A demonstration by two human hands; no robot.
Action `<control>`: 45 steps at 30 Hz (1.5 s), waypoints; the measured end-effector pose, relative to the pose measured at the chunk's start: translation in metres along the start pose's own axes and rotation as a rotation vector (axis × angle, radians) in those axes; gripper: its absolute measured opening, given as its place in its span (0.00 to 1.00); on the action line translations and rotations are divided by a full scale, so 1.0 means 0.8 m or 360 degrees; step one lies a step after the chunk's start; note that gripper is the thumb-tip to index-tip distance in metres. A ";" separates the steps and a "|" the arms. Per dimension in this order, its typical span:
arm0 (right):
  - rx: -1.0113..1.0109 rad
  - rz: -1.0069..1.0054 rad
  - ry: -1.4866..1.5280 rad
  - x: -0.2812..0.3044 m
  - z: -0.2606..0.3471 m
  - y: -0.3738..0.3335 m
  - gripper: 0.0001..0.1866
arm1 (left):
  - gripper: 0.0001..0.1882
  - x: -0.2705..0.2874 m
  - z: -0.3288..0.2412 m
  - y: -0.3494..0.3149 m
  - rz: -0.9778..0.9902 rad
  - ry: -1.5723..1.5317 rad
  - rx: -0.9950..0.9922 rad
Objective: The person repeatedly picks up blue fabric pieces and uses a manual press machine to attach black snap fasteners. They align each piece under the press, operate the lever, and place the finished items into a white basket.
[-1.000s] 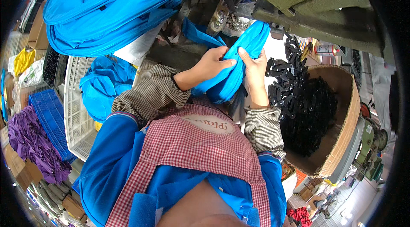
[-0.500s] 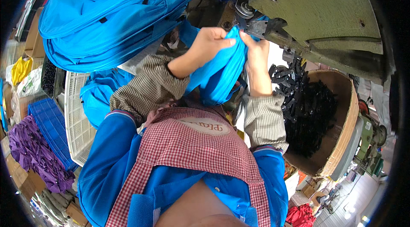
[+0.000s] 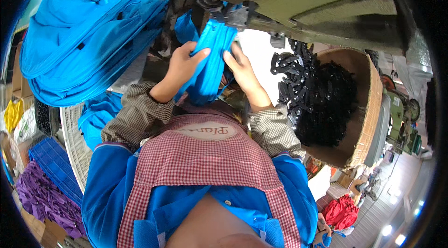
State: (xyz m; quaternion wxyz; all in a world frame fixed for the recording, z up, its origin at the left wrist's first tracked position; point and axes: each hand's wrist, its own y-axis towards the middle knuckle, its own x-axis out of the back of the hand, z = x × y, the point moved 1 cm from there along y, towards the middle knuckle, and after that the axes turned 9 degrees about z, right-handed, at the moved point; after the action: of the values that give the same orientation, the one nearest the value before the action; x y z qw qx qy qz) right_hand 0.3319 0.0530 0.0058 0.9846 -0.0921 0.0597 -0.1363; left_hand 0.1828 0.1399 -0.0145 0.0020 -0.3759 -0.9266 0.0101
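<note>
A gathered bundle of bright blue fabric (image 3: 211,54) hangs in front of me, its upper end at the metal working head (image 3: 233,14) of a green machine (image 3: 308,0). My left hand (image 3: 183,65) closes on the bundle's left side, thumb on the cloth, fingers partly behind it. On the opposite side my right hand (image 3: 243,67) grips the edge, with its thumb over the fabric. The cloth's top end is partly hidden under the machine head. A loose blue flap (image 3: 186,26) sticks out left of the head.
A large stack of blue fabric pieces (image 3: 88,28) lies at the left, above a white plastic basket (image 3: 72,131) beside more blue cloth. At right, black plastic parts (image 3: 326,103) fill a cardboard box (image 3: 366,122) and spill onto a white surface (image 3: 259,54).
Both hands have moved down from the machine head along the blue fabric and lie farther apart. More of the bundle's upper end shows. The whole view has shifted.
</note>
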 end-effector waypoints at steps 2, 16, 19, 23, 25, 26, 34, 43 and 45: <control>-0.0506 -0.0124 -0.0196 0.078 -0.021 -0.025 0.17 | 0.12 0.001 -0.019 -0.003 0.0161 -0.0588 0.0374; 0.0707 -0.0737 -0.1941 0.087 0.017 -0.042 0.13 | 0.11 -0.009 -0.020 -0.002 0.0125 -0.0778 0.0400; 0.1333 -0.0407 -0.2004 0.015 0.047 -0.034 0.15 | 0.09 -0.019 -0.021 0.002 0.0142 -0.0714 0.0240; 0.1527 -0.0536 -0.2061 -0.010 0.051 -0.029 0.15 | 0.08 -0.020 -0.017 0.003 0.0168 -0.0727 0.0227; 0.1621 -0.0614 -0.2163 -0.024 0.065 -0.030 0.15 | 0.08 -0.020 -0.017 0.004 0.0179 -0.0831 0.0239; 0.1617 -0.0565 -0.2194 -0.027 0.064 -0.023 0.16 | 0.08 -0.022 -0.017 0.005 0.0188 -0.0861 0.0235; 0.1640 -0.0446 -0.2235 -0.036 0.069 -0.022 0.14 | 0.07 -0.024 -0.017 0.009 0.0201 -0.1037 0.0222; 0.1732 -0.0025 -0.1729 0.006 0.045 -0.025 0.08 | 0.13 -0.010 -0.013 0.019 0.0201 -0.0704 0.0201; 0.0874 -0.0919 -0.1208 0.063 0.026 0.017 0.03 | 0.13 0.005 -0.040 0.016 0.0333 -0.0960 0.0490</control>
State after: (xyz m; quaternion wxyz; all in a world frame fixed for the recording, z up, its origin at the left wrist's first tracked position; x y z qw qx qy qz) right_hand 0.3865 0.0554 0.0187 0.8475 0.1129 -0.3649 -0.3686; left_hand 0.1891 0.1521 0.0171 -0.2163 -0.4440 -0.8296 0.2604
